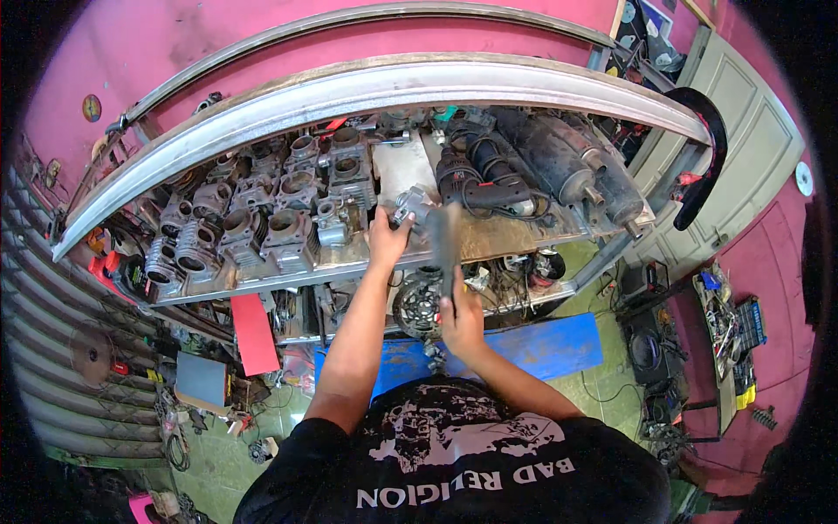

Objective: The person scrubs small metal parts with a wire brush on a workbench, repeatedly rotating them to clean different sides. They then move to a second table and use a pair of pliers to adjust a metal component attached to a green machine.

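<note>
My left hand is closed on a small silver metal part, which looks like a carburetor, held just above the shelf's front edge. In my right hand is a long, flat brush-like tool, gripped at its lower end. Motion blurs its upper end, which reaches the right side of the metal part; whether the two touch I cannot tell. Behind the part lies a pale flat sheet on the shelf.
Several engine cylinders crowd the shelf's left side. A drill, an angle grinder and dark exhaust mufflers lie to the right. A white beam spans above. Below are a sprocket-like wheel and a blue sheet.
</note>
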The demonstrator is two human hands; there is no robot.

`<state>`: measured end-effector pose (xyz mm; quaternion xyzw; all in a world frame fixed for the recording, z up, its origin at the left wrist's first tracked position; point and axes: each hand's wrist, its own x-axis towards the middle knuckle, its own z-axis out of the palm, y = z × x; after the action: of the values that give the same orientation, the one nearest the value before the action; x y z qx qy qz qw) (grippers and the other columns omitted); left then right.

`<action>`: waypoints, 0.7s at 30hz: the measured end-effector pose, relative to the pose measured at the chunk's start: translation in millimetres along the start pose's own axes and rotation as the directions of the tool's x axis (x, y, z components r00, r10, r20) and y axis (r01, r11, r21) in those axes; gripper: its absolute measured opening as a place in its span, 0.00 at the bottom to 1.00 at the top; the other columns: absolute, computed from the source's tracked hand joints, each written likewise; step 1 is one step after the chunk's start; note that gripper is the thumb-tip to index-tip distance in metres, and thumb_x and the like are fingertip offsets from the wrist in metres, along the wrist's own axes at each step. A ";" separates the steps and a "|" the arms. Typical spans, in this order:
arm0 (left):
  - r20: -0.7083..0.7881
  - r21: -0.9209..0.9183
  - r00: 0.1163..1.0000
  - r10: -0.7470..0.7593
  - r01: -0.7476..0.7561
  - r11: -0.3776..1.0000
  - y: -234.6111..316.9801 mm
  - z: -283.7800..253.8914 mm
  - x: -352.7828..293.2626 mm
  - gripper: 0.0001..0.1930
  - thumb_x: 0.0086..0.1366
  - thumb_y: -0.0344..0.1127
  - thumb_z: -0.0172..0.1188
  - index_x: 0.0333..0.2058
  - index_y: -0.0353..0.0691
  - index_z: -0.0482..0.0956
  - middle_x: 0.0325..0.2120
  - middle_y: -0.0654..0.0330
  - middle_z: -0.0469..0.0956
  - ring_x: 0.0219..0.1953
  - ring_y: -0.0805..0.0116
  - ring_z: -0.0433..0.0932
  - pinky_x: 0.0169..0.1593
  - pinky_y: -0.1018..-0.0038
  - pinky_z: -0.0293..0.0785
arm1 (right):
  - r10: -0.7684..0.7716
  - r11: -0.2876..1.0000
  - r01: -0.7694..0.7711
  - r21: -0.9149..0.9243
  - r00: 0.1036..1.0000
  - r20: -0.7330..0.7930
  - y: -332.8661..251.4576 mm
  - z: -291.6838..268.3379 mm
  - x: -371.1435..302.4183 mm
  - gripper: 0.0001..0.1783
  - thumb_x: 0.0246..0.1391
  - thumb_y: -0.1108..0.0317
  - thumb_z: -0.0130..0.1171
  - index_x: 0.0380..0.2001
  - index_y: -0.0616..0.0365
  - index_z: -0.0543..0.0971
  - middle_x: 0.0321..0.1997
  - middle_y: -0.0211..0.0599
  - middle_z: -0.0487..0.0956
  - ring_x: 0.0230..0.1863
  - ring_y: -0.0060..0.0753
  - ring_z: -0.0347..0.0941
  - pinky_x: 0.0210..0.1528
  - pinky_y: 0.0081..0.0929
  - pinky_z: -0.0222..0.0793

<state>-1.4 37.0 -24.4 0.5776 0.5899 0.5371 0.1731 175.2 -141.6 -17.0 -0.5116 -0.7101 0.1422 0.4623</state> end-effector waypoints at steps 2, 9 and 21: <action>0.036 0.029 0.996 -0.081 0.080 0.996 -4.7 1.4 5.5 0.26 0.58 0.56 0.72 0.40 0.41 0.73 0.32 0.51 0.80 0.41 0.46 0.78 0.49 0.50 0.65 | 0.084 0.996 -0.083 -0.038 0.996 0.009 -3.6 -2.8 24.9 0.38 0.63 0.67 0.56 0.73 0.66 0.58 0.27 0.52 0.78 0.30 0.53 0.77 0.47 0.48 0.69; -0.044 0.027 0.998 -0.043 0.044 0.999 -20.9 11.2 7.0 0.23 0.61 0.52 0.72 0.38 0.39 0.73 0.28 0.56 0.78 0.33 0.58 0.76 0.41 0.62 0.70 | -0.115 0.960 0.144 -0.239 0.985 0.132 38.8 -16.7 -24.9 0.40 0.60 0.66 0.60 0.74 0.55 0.60 0.23 0.43 0.79 0.28 0.46 0.75 0.42 0.45 0.68; -0.068 0.078 0.997 0.026 -0.020 0.997 -6.2 4.9 -3.0 0.19 0.64 0.43 0.70 0.42 0.35 0.75 0.35 0.52 0.82 0.39 0.63 0.79 0.47 0.66 0.73 | -0.274 0.725 0.137 -0.675 0.956 -0.101 60.4 -115.6 119.8 0.40 0.49 0.58 0.72 0.67 0.40 0.73 0.35 0.34 0.82 0.43 0.39 0.73 0.48 0.47 0.58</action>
<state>0.4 38.0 -32.6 0.5716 0.6091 0.5355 0.1242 297.9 -43.8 64.9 -0.5708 -0.7181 -0.2210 0.3312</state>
